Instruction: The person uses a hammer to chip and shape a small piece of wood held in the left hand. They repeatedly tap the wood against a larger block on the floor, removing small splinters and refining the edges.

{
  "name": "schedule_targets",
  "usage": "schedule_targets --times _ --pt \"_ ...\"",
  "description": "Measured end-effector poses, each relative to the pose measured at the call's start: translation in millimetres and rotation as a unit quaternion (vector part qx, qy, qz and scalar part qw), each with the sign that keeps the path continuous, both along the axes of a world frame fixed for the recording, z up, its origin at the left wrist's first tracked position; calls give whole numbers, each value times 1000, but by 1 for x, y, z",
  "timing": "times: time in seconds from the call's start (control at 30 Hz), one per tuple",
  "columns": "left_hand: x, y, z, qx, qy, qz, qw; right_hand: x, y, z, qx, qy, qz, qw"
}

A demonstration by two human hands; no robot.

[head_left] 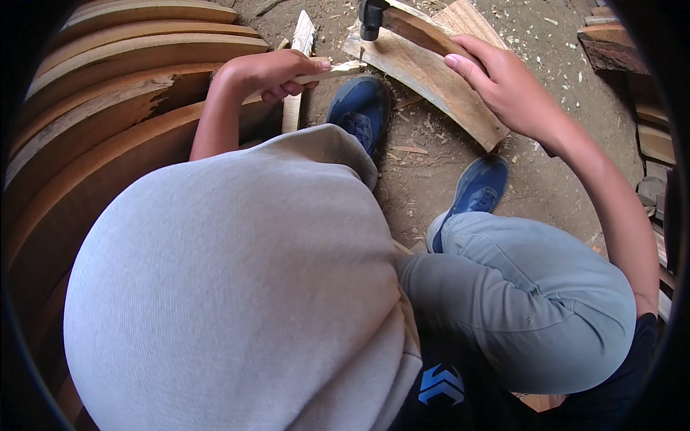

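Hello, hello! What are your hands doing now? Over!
Right hand grips hammer. Left hand holds thin wood strip on plank. Blue shoe beside it.

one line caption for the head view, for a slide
Right hand swings a hammer at a plank; left hand steadies a thin wood strip.

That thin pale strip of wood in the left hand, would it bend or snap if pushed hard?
The thin strip looks slender with a splintered end, so it probably flexes slightly, then snaps. It seems light: the left hand pinches it with fingers alone. Flat, so unlikely to roll.
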State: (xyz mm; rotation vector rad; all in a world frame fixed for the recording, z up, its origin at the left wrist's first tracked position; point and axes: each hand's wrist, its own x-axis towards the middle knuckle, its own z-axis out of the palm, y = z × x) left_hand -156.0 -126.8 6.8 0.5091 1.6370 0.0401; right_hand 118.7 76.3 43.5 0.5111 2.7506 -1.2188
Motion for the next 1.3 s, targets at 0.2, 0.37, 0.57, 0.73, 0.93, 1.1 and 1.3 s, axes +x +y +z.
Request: schedule_targets --times 0.2,0.37,0.57,0.73,0.93,1.1,1.3 --pt "-6 -3 -13 9 1 -44 999 -5 -2 0 21 -22 28 999" --pt "0 0 -7 22 6 -45 999 -3 -3 -5 53 14 45 997" --pt "-1 0 -5 24 -10 -43 999 -7 -7 -1 113 84 83 987" --pt "-2 3 0 13 -10 -47 999 -5 -4 -3 173 76 115 975" --pt "0 3 1 34 7 -53 998 -3 -4 -4 180 68 115 975" --pt "3 6 6 33 6 -47 998 -3 -11 -1 161 90 97 978" --pt "1 5 6 11 3 -37 999 -8 -11 0 184 87 113 972"
